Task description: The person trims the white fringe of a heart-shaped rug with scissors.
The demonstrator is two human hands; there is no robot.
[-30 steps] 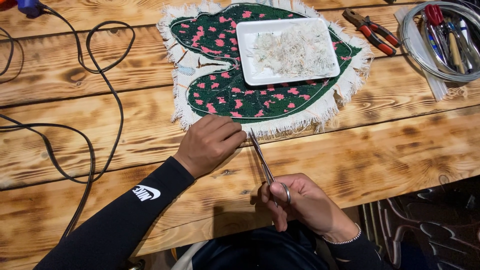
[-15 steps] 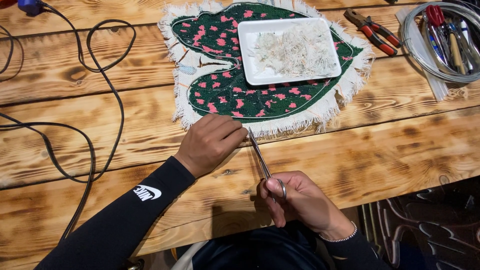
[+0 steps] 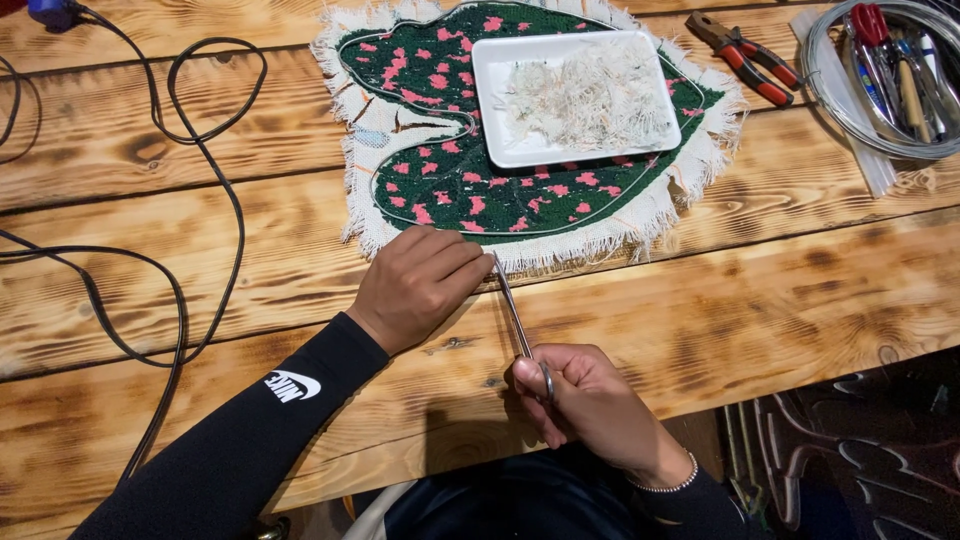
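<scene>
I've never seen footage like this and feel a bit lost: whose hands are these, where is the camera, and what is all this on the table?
The one picture comes from a camera worn on a person's head, looking down at their own two bare hands over a scorched-grain wooden plank table. The left hand, in a black sleeve, rests on the white fringe of a green heart-shaped rug piece with pink flowers. The right hand holds slim silver scissors pointing at that fringe. A white rectangular tray of pale thread trimmings sits on the rug. Red-handled pliers and a coil of grey wire around some tools lie top right; black cables trail at left.
</scene>
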